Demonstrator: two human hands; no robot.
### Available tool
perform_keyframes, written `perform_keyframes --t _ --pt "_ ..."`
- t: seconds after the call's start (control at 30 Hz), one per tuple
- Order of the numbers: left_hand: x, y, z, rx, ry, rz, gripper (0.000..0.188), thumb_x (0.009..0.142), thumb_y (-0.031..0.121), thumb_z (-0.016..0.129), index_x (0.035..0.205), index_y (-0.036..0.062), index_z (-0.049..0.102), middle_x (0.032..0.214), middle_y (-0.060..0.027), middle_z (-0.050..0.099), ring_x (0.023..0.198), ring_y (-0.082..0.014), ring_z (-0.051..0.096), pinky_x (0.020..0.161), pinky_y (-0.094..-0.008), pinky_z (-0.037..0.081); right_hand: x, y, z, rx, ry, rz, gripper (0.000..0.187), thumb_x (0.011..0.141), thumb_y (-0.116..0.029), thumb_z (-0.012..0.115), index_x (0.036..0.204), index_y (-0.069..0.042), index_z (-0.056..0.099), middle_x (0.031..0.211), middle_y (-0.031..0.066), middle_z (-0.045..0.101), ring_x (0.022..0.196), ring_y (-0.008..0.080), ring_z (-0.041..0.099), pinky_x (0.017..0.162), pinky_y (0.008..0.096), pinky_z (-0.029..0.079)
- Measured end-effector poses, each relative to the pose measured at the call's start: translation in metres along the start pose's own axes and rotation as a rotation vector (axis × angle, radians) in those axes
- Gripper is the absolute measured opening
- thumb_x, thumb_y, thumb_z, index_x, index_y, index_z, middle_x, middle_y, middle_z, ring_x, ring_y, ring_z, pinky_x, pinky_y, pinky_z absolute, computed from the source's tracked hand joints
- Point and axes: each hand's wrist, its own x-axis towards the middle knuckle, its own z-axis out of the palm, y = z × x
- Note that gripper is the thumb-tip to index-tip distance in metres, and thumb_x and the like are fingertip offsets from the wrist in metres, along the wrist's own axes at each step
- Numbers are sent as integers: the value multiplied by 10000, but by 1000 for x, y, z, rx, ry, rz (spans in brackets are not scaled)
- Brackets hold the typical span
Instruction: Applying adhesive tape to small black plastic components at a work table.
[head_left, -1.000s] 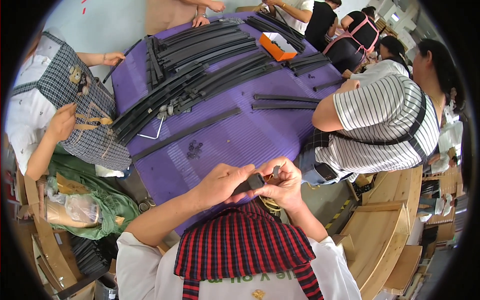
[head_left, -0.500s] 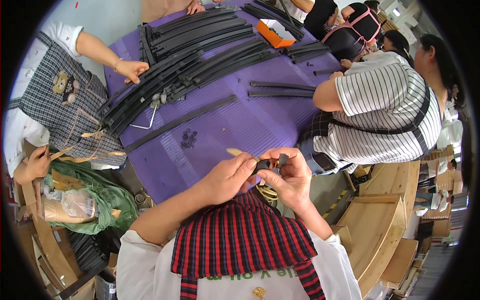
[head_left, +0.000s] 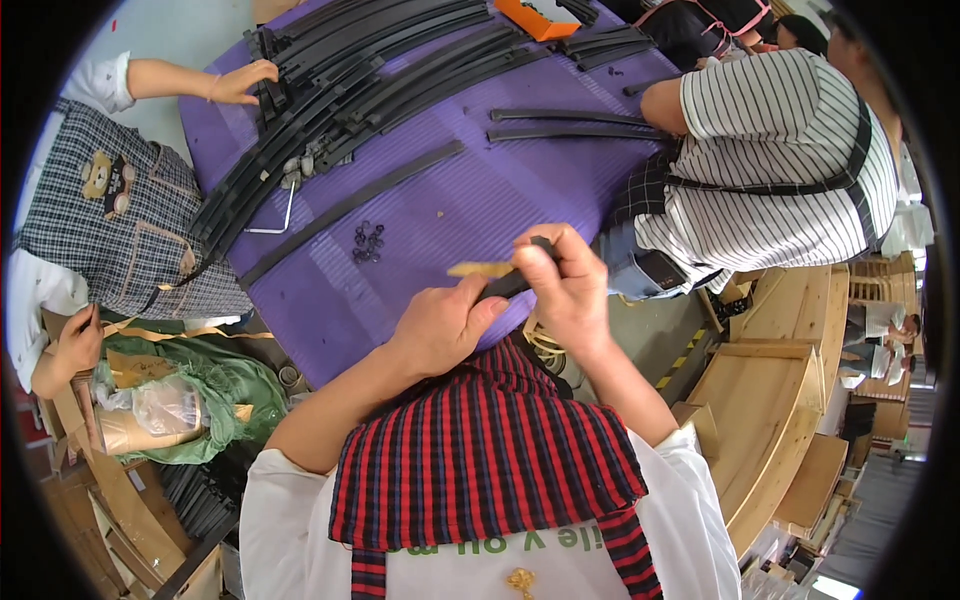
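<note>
Over the near edge of the purple table, my left hand pinches the lower left end of a short black strip. My right hand grips the strip's upper right end, fingers curled round it. A pale yellow, pointed piece shows just beyond my left fingertips; whether I hold it or it lies behind I cannot tell. Small black rings lie in a loose cluster left of my hands. Beyond them a single long black strip lies slantwise.
Many long black strips are piled at the far side, with a bent white rod beside them. An orange box stands behind. A co-worker's hand touches the pile; a person in a striped shirt sits right. Wooden crates stand lower right.
My hands have moved up and drawn apart, and more of the black strip shows between them. My right hand is raised higher. The view has shifted, and the co-worker's hand at left moved along the pile.
</note>
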Motion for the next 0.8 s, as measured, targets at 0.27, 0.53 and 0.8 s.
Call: perform_keyframes --t 0.27,0.53,0.8 --pt "1 -4 -14 -613 -247 -22 467 900 496 348 750 66 452 577 42 362 514 -53 323 465 -206 291 -15 -5 -20 419 -234 39 405 735 131 593 1091 -15 470 1110 98 526 892 109 534 788 245 459" --pt "0 -6 -12 -561 -254 -10 458 904 481 355 749 62 457 578 31 377 514 -59 333 464 -210 292 -21 0 -8 151 -95 -106 389 718 84 643 1059 -24 489 1024 67 533 839 102 513 744 229 442" --pt "-5 -7 -10 -378 -154 37 438 919 403 361 953 -6 516 694 -202 550 636 -349 561 577 -384 417 -24 -2 0 356 -52 -41 388 743 77 628 1075 -7 447 1024 97 525 863 118 518 746 238 451"
